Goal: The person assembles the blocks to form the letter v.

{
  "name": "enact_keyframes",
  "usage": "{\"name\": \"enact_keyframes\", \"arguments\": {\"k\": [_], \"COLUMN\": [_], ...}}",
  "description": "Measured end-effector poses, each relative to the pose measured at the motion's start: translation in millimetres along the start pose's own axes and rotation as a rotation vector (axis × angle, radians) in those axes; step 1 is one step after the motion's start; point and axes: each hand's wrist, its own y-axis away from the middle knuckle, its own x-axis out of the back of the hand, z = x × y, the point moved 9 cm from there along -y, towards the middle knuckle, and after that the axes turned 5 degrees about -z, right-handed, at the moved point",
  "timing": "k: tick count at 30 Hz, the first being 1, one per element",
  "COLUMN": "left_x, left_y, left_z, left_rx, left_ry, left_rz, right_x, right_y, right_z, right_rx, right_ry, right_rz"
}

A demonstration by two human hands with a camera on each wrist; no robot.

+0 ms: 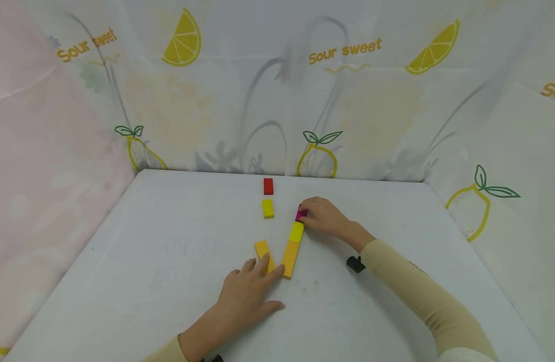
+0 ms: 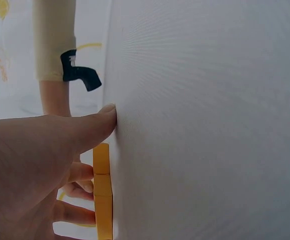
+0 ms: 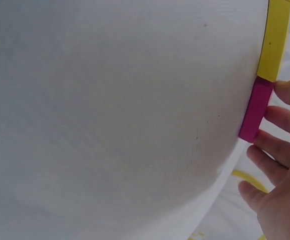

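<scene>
A row of three flat blocks lies mid-table: a magenta block (image 1: 300, 215), a yellow-green block (image 1: 297, 232) and a long orange block (image 1: 290, 259). My right hand (image 1: 325, 216) arches over the far end of the row and pinches the magenta block (image 3: 255, 112), which butts against the yellow-green block (image 3: 274, 40). My left hand (image 1: 248, 296) lies flat on the table, its straight fingers resting on a separate orange block (image 1: 263, 250) and touching the long orange one. In the left wrist view, orange blocks (image 2: 102, 195) show beside my left hand (image 2: 35, 170).
A red block (image 1: 268, 186) and a yellow block (image 1: 268, 208) lie apart, farther back on the white table (image 1: 146, 261). Cloth walls printed with lemons close in the back and both sides. A black strap (image 1: 355, 264) sits on my right wrist.
</scene>
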Motion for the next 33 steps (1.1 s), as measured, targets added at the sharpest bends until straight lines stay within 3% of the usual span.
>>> {"name": "enact_keyframes", "arguments": {"k": [33], "left_x": [-0.7], "left_y": [0.2], "left_z": [-0.6], "left_rx": [0.012], "left_ry": [0.016], "left_rz": [-0.017], "right_x": [-3.1], "right_y": [2.2], "right_z": [-1.0], "right_rx": [0.005], "right_ry": [-0.083], "right_rz": [0.016]}}
